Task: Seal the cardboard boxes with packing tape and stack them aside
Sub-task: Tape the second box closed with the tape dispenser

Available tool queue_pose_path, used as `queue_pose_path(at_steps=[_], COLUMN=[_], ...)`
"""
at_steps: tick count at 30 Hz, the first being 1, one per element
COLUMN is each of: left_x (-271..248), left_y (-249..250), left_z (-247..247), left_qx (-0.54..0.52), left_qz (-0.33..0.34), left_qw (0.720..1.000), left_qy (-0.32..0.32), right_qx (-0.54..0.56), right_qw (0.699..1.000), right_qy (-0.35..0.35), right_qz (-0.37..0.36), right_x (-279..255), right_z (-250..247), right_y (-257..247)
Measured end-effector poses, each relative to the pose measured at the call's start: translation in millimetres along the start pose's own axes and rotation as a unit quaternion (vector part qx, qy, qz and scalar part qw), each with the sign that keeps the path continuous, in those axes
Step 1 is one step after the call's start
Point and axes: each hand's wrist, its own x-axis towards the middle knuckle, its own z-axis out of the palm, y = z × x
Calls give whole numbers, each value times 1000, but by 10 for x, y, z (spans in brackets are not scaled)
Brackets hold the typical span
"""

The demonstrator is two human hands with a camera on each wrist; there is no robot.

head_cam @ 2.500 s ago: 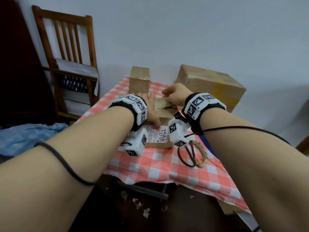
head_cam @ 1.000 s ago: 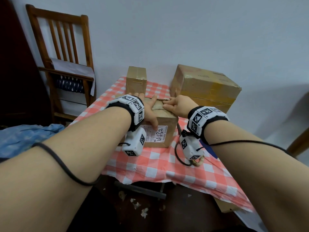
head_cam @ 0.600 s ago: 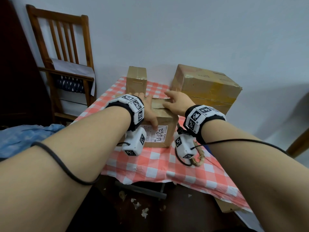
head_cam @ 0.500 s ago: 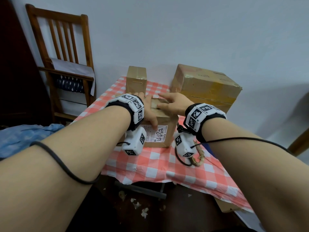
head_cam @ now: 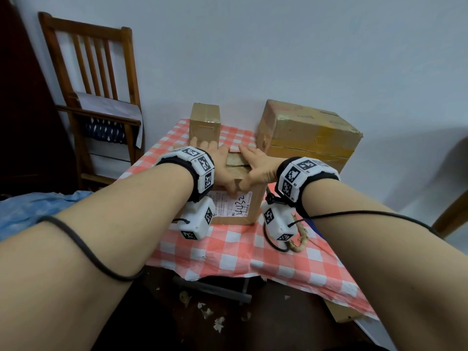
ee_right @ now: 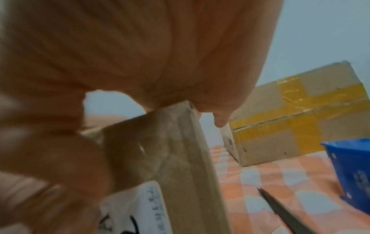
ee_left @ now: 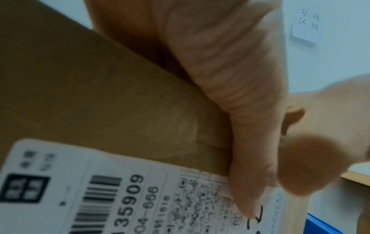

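Since half a second ago your right hand (head_cam: pixel 260 166) has flattened further onto the labelled box (head_cam: pixel 238 196), fingers straight across its top flaps. Your left hand (head_cam: pixel 222 165) presses the same top, fingers spread, thumb down over the front face by the shipping label (ee_left: pixel 124 196). Behind this box stands a small narrow box (head_cam: pixel 204 125); behind and to its right, a large box (head_cam: pixel 309 133) with yellow tape. Scissors (head_cam: pixel 296 239) lie just right of it on the checked cloth (head_cam: pixel 238 252).
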Motion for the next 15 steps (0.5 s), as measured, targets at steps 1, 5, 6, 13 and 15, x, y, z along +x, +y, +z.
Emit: queue_pose_path(at_steps=[1, 5, 6, 13, 15], left_x=[4, -7, -10, 8, 16], left_y=[-9, -18, -18, -4, -7], left_z=[7, 1, -3, -2, -4], left_qx=[-6, -19, -23, -27, -25], left_qz=[0, 3, 2, -5, -3], left_qw=[1000, 1000, 1000, 1000, 1000], left_qy=[-5, -9, -8, -7, -2], right_qx=[-19, -17, -8, 253, 247], right_qw=[1000, 999, 999, 966, 961], right_qy=[10, 38, 40, 46, 110], right_qz=[4, -4, -5, -23, -57], right_x=[19, 29, 33, -36, -61], right_z=[21, 69, 70, -28, -81], right_y=[5, 5, 9, 57, 58])
